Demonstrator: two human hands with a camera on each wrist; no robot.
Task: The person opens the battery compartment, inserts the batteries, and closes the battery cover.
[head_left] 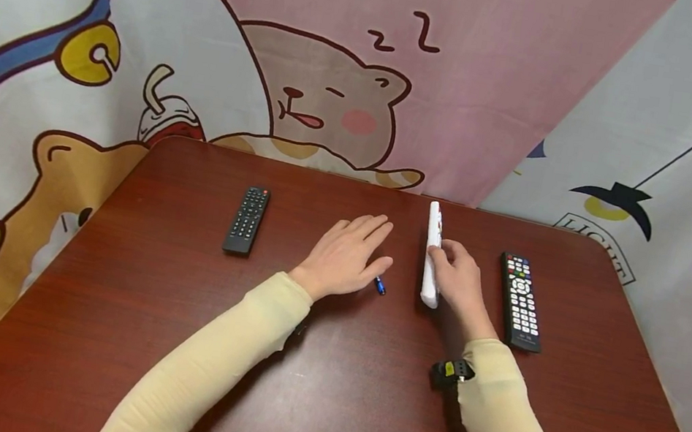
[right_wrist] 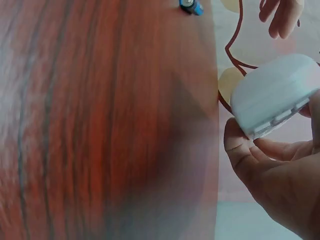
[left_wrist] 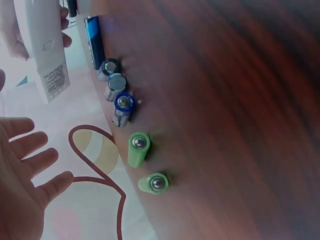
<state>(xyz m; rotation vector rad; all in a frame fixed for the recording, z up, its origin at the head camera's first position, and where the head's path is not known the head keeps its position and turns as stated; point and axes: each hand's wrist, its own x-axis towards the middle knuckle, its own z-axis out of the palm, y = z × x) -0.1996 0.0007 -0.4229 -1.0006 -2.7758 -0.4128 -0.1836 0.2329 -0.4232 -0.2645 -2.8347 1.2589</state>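
My right hand (head_left: 460,282) grips a white remote control (head_left: 430,265), thumb on one side and fingers on the other, held on edge so its buttoned face turns to the right. My left hand (head_left: 343,254) has its fingers stretched out above the table and holds nothing. Beneath and beside it stand several batteries: a green battery (left_wrist: 139,150), another green battery (left_wrist: 154,183) and a blue-topped battery (left_wrist: 123,109) show in the left wrist view. From above, the left hand hides most of them; a blue battery (head_left: 380,285) peeks out by its thumb.
A small black remote (head_left: 246,220) lies on the brown table (head_left: 319,404) to the left. Right of my right hand lies a longer black remote (head_left: 520,302) with white buttons. Behind the table hangs a cartoon-printed cloth (head_left: 497,82).
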